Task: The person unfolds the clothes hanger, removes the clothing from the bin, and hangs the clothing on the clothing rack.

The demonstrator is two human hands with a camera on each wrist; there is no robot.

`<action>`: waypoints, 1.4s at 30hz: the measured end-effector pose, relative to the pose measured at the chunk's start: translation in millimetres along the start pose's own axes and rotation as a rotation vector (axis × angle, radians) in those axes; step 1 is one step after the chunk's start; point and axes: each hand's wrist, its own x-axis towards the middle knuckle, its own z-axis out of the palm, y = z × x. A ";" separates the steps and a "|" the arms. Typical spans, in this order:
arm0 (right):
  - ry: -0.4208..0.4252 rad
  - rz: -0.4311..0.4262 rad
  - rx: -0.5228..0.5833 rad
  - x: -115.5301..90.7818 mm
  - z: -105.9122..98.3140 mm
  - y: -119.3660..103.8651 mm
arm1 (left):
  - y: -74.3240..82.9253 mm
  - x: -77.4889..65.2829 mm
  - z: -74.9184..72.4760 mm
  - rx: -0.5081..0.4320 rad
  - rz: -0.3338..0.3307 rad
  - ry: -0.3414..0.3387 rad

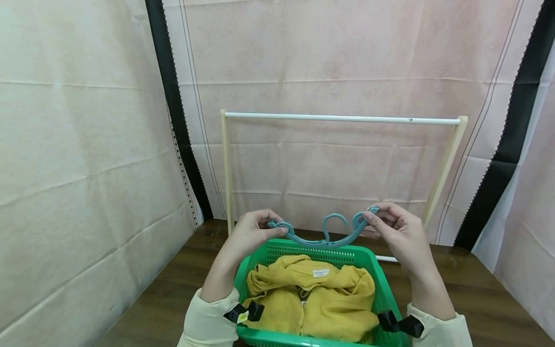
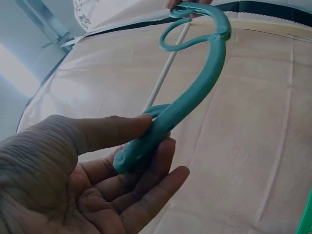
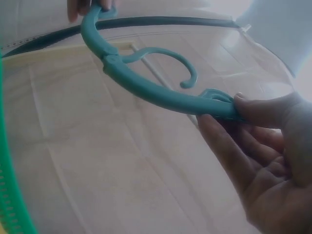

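A blue-green plastic clothes hanger (image 1: 321, 244) is held up over the back rim of a green basket (image 1: 387, 289), its hook pointing upward and its arms curving up at both ends. My left hand (image 1: 251, 236) pinches one end between thumb and fingers; the left wrist view shows the hanger (image 2: 195, 90) running away from that grip. At the opposite end, my right hand (image 1: 401, 233) pinches the other arm tip, with the thumb on top in the right wrist view. Below, a mustard-yellow garment (image 1: 334, 308) with a white label (image 1: 321, 273) lies folded in the basket.
Behind the basket stands a rack with a white horizontal bar (image 1: 338, 117) and cream side posts (image 1: 442, 173). Everything rests on a dark wooden table (image 1: 160, 294). Pale cloth walls (image 1: 86, 159) with black edge strips surround the table.
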 end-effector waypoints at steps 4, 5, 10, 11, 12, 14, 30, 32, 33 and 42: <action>0.029 -0.008 -0.003 -0.2 0.0 0.3 | -1.2 -0.2 1.3 0.054 -0.001 0.001; 0.037 -0.007 0.009 -0.1 -0.1 0.2 | -1.2 -0.3 1.2 0.068 -0.001 0.000; 0.079 0.000 0.085 0.6 -0.4 -1.0 | -2.9 0.4 1.4 0.159 0.022 -0.020; 0.084 -0.001 0.099 0.7 -0.3 -1.1 | -3.4 0.5 1.8 0.200 0.034 -0.030; 0.085 -0.005 0.106 0.7 0.0 -1.0 | -3.8 0.5 2.8 0.225 0.050 -0.049; 0.072 -0.019 0.122 0.4 0.7 -0.1 | -4.8 0.4 5.3 0.288 0.089 -0.091; 0.004 -0.030 0.143 0.2 0.6 1.9 | -5.1 -3.1 12.8 0.355 0.143 -0.226; 0.008 -0.010 0.117 0.3 0.1 1.5 | -4.4 -2.9 12.1 0.368 0.151 -0.219; 0.007 -0.004 0.110 0.4 -0.3 1.3 | -4.1 -2.6 11.6 0.372 0.153 -0.216; -0.044 -0.010 0.125 -2.0 -4.6 0.2 | -2.0 -4.7 6.4 0.370 0.171 -0.142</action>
